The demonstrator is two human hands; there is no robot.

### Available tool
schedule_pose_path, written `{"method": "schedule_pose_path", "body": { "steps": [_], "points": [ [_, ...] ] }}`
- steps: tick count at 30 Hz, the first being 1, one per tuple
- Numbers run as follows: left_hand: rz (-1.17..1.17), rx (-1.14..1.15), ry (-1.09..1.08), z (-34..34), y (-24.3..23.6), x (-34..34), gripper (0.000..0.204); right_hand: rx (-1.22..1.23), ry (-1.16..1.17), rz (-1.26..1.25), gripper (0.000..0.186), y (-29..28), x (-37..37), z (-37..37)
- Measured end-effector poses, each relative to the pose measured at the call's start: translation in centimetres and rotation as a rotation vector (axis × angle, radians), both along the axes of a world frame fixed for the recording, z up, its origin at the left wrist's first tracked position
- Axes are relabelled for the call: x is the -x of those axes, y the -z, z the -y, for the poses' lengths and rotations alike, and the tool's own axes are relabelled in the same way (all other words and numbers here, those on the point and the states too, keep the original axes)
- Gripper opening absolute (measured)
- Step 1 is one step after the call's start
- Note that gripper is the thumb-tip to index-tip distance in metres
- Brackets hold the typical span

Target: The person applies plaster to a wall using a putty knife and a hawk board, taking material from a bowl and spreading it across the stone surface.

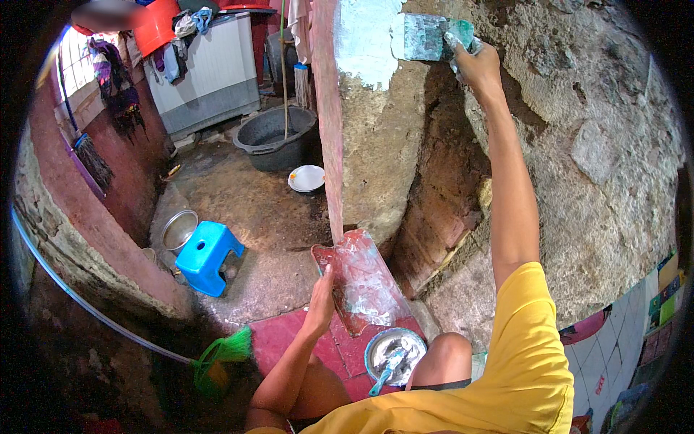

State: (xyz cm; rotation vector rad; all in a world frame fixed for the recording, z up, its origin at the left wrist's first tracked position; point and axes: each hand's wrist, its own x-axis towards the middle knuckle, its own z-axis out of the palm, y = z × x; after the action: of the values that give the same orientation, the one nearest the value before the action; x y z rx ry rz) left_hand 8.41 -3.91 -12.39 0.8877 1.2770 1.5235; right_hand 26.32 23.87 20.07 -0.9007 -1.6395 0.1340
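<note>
Up on the rough wall (383, 116), my right hand (478, 66) grips a flat green putty spreader (426, 37). The blade lies against the wall beside a patch of wet white putty (365, 40). Lower down, my left hand (319, 304) is closed on the handle end of a red plastering board (369, 286) smeared with white. Between my knees stands a round tub of white putty (416, 346). A putty-coated scraper with a blue-green handle (391, 370) rests in it.
To the left are a blue plastic stool (210, 253), a metal bowl (180, 230), a large dark basin (271, 141) and a white bowl (306, 178). A washing machine (206, 72) stands behind. A green broom (220, 354) lies near my left arm.
</note>
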Motion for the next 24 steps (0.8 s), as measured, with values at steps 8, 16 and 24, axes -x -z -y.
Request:
{"method": "schedule_pose_path", "body": {
  "steps": [8, 16, 24],
  "points": [
    [0.126, -0.013, 0.032, 0.3, -0.9, -0.2, 0.05, -0.055, -0.024, -0.09, 0.021, 0.7, -1.0, 2.2],
    [0.006, -0.024, -0.043, -0.1, 1.1, 0.4, 0.048, 0.234, -0.236, -0.06, 0.022, -0.3, 0.0, 6.6],
    [0.0, -0.014, -0.076, -0.5, 1.7, 0.3, 0.049, 0.201, -0.34, -0.047, 0.022, 0.2, 0.5, 2.8]
  ]
}}
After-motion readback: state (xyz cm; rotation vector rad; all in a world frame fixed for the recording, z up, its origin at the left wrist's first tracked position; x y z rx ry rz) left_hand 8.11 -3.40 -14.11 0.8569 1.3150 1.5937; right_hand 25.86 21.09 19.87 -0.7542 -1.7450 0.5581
